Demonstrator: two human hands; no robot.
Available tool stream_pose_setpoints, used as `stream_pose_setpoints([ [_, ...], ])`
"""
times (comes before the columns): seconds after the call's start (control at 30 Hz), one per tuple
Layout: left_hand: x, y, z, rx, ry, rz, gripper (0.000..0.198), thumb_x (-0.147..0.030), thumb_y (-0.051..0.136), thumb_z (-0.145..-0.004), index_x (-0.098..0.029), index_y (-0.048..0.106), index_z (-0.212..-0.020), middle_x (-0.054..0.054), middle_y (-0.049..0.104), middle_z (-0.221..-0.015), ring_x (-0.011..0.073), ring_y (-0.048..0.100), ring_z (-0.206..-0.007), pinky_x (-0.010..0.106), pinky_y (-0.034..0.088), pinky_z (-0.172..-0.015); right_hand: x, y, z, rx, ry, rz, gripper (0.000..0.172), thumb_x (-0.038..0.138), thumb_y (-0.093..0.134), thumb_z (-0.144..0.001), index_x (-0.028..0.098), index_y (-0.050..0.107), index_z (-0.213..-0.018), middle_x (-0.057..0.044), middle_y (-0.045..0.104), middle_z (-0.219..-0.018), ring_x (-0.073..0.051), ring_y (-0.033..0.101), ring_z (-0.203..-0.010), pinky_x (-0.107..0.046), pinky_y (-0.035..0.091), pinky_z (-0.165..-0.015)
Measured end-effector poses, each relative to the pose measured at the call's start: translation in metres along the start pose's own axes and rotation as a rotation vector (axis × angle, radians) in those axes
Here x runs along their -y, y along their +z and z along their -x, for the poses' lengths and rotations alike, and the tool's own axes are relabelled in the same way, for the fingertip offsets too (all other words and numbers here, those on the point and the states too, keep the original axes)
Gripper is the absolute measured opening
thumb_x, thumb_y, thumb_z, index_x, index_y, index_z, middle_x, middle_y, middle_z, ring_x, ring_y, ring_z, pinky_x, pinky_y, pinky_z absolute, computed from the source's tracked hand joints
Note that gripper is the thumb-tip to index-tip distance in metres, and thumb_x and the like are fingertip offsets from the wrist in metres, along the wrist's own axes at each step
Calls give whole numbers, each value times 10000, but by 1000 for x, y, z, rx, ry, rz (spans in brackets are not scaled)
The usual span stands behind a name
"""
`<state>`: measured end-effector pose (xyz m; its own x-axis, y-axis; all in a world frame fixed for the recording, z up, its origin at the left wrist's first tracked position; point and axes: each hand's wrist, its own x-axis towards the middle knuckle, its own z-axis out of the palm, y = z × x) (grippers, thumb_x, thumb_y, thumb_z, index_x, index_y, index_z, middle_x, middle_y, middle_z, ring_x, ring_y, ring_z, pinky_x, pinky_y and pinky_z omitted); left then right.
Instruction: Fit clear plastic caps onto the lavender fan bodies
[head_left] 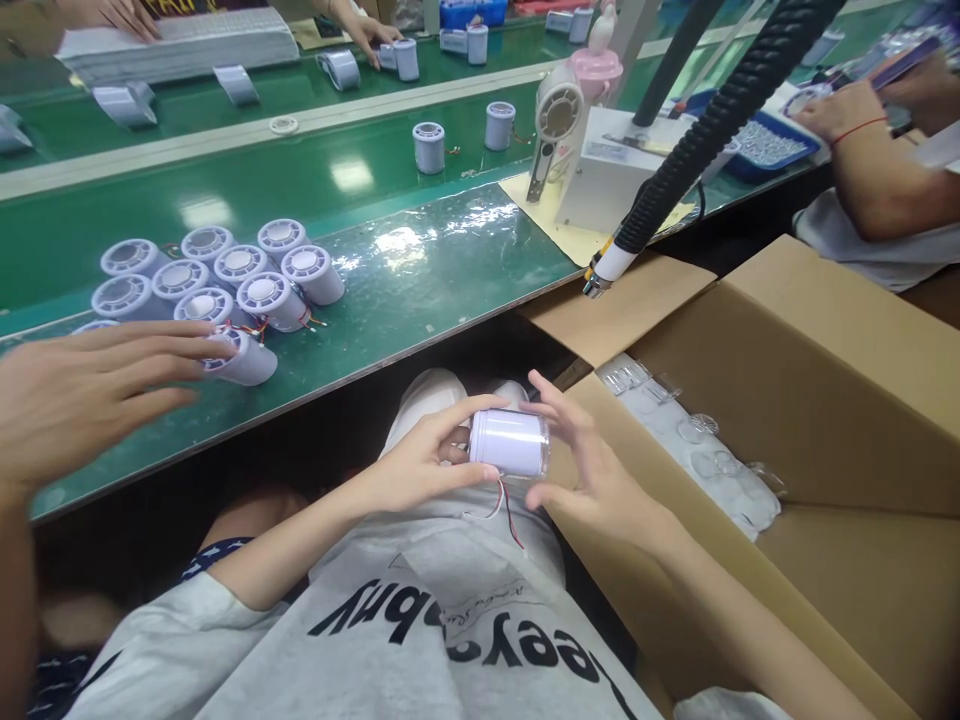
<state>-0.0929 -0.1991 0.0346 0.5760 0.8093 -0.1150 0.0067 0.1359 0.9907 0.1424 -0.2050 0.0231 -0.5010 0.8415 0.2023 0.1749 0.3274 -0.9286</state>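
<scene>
Above my lap, my left hand [439,455] grips a white cylindrical unit [510,442], thumb below and fingers above its left end. A clear cover surrounds the unit's right end, and thin red, black and white wires [510,515] hang beneath it. My right hand [589,465] is at the covered end with its fingers and thumb spread apart; whether a fingertip touches the cover is unclear. Several similar white cylinders [270,300] with vented round tops stand grouped on the green bench at the left.
Another person's hand [112,385] reaches to the nearest cylinder. An open cardboard box [847,400] holding clear covers in a tray [697,450] stands at right. A black hose [720,120] with a metal tip hangs above its flap. Other people's hands work across the green line [300,180].
</scene>
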Motion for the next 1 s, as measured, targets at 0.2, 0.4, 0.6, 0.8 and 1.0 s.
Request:
stream_pose_setpoints([
  [0.2,-1,-3,-2,76,-6,15,725,-278,764,-750,-297,448,-1403,98,483,-1429,281,562,-1211,404,479,-1012,-1,-3,4,40,99,-162,548,231,721,-834,380,527,-1325,-26,541,-1382,-244,557,-1217,-409,518,-985],
  [0.4,0,-5,-2,143,-111,183,779,-211,730,-781,-314,362,-1460,97,562,-1338,239,618,-1132,391,510,-964,3,-2,3,8,277,-353,428,292,774,-780,378,666,-1185,-1,670,-1192,-194,673,-927,-315,580,-796],
  [0.6,17,5,-8,98,-168,260,718,-232,750,-745,-295,451,-1394,85,578,-1305,227,599,-1134,340,519,-888,3,3,2,34,405,-335,504,429,745,-780,273,646,-1250,-39,723,-1041,-248,664,-941,-377,541,-852],
  [0.8,-27,-49,-37,-39,-234,-207,540,-460,671,-765,-259,524,-1244,39,678,-995,129,605,-665,211,469,-559,-47,-66,-12,-135,506,-7,506,555,533,-901,210,616,-1262,-77,715,-970,-198,680,-797,-324,564,-708],
  [1.0,-142,-187,-121,-748,-146,-1187,720,-613,471,-786,-94,463,-1285,-1,562,-1013,271,528,-1105,387,411,-905,-58,-156,-33,-354,470,296,319,373,570,-946,141,587,-1165,-76,633,-1095,-187,643,-890,-366,563,-759],
])
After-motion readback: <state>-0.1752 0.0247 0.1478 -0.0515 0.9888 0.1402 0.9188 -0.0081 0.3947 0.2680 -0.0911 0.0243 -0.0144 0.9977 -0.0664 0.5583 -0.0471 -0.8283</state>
